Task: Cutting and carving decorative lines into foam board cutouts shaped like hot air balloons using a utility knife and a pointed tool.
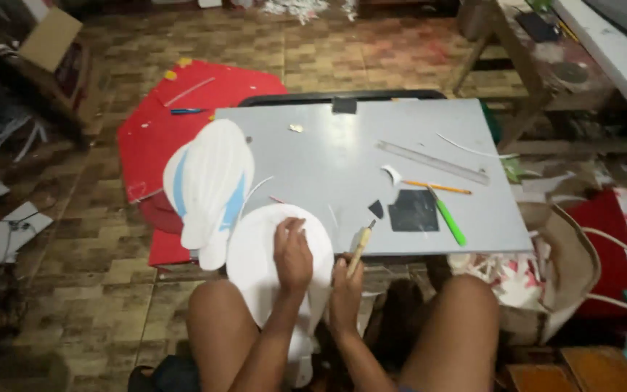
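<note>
My left hand [293,255] lies flat, fingers spread a little, pressing on the white round sheet [270,250] that hangs half over the near edge of the grey surface [342,156] and onto my lap. My right hand [345,287] is closed around a small knife with a wooden handle [361,247], blade tip pointing up toward the sheet's right edge. To cut well here, I judge I should keep my left palm heavy on the sheet, close to the cutting line but with fingers out of the blade's path, and draw the knife in short light strokes, turning the sheet and not my wrist. The overhanging part has no backing, so I would rather slide it up onto the surface. Just left lies a white and blue layered cutout [208,181]. Farther right sit a dark square [413,210], a green pen [450,221], an orange pencil [437,187] and a long ruler [433,162]. A red sheet [150,138] lies on the floor beyond
</note>
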